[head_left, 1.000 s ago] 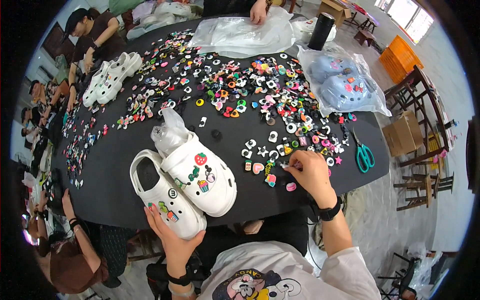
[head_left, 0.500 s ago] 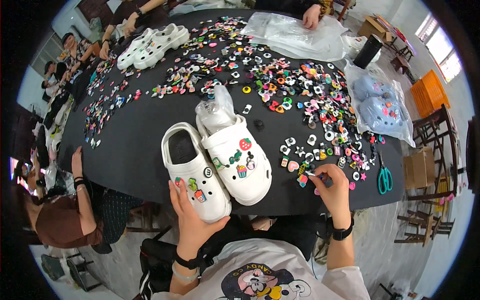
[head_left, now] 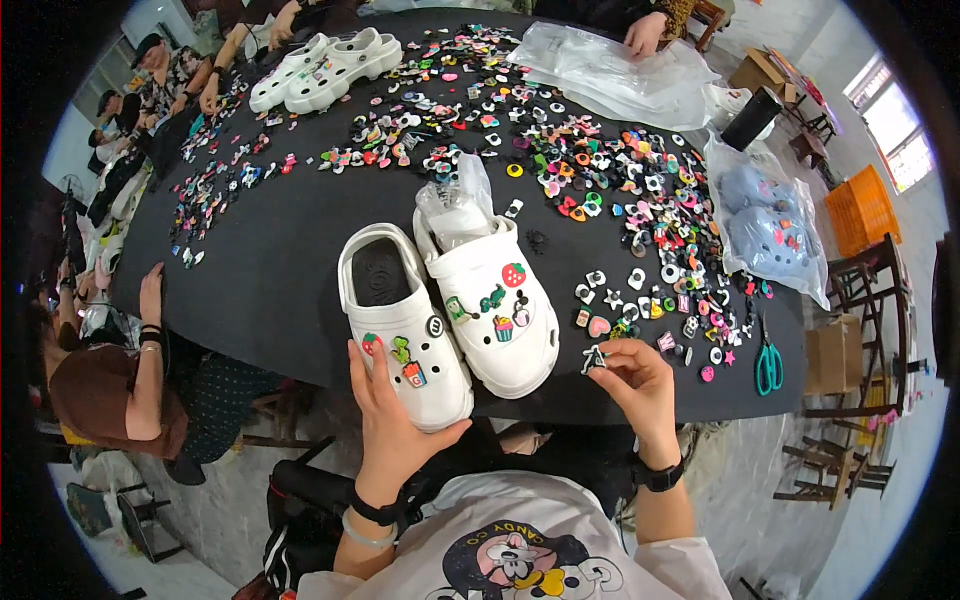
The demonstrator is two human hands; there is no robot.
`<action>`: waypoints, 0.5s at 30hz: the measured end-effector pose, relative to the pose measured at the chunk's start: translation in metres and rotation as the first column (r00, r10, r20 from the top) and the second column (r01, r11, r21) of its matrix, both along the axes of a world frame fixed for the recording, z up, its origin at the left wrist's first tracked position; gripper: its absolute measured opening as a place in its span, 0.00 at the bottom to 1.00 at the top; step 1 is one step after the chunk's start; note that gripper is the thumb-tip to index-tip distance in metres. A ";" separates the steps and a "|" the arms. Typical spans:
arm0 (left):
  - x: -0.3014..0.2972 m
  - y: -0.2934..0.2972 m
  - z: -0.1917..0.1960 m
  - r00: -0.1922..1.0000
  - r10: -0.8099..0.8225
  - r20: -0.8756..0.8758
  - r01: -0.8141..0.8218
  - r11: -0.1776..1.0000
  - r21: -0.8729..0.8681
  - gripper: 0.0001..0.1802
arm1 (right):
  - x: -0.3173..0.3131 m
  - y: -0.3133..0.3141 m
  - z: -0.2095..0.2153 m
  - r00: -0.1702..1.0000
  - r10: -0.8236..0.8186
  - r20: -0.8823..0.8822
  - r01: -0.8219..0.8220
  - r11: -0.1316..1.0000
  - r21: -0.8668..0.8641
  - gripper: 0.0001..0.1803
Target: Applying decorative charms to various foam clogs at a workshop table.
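Two white clogs stand side by side on the black table in front of me. My left hand [head_left: 395, 445] grips the left clog [head_left: 443, 393] at its toe, fingers along the outer side and thumb at the front. That clog carries strawberry, green and red-cup charms and a round black one. On the right clog [head_left: 528, 368] are strawberry, cupcake and green charms; clear plastic wrapping [head_left: 468, 195] fills its opening. Between thumb and fingertips, my right hand [head_left: 642, 392] pinches a small black-and-white shoe charm [head_left: 592, 360], just right of the clogs and apart from them.
Loose charms [head_left: 640, 190] spread across the right and far table. Teal scissors [head_left: 769, 368] and bagged blue clogs [head_left: 765, 235] lie at the right. Beyond are another white pair [head_left: 330, 75], plastic bags [head_left: 620, 75] and a black cylinder [head_left: 752, 118]. Co-workers' hands [head_left: 150, 295] rest around the table.
My right hand has drawn back from the loose charms, lifting the black-and-white charm. My left hand still holds the left clog. The whole view has shifted slightly.
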State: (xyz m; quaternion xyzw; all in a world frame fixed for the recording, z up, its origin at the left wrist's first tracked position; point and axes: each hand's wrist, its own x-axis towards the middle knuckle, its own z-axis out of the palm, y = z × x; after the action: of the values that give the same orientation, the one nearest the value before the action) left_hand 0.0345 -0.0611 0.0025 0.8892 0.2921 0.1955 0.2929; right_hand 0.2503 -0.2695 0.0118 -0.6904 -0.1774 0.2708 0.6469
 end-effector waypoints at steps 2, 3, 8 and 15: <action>0.000 0.001 -0.001 1.000 0.009 0.006 -0.009 1.000 0.006 0.75 | -0.002 0.001 -0.002 0.999 0.004 -0.047 -0.002 0.999 0.046 0.16; 0.000 0.001 0.000 1.000 0.006 0.006 -0.006 1.000 0.004 0.75 | -0.003 0.002 -0.003 0.997 0.012 -0.071 -0.008 0.998 0.066 0.16; -0.001 0.001 0.002 1.000 0.013 0.010 -0.013 1.000 -0.007 0.75 | -0.007 0.004 -0.004 0.995 0.058 -0.082 -0.049 0.994 0.101 0.15; 0.000 0.000 0.003 1.000 0.011 0.014 -0.011 1.000 0.023 0.75 | -0.025 0.018 0.001 0.969 0.162 -0.188 -0.141 0.983 0.121 0.15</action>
State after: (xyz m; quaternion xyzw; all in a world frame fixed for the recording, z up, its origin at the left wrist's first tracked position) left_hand 0.0346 -0.0609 0.0055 0.8896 0.2924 0.2068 0.2835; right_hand 0.2256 -0.2517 0.0129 -0.6089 -0.1788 0.3768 0.6748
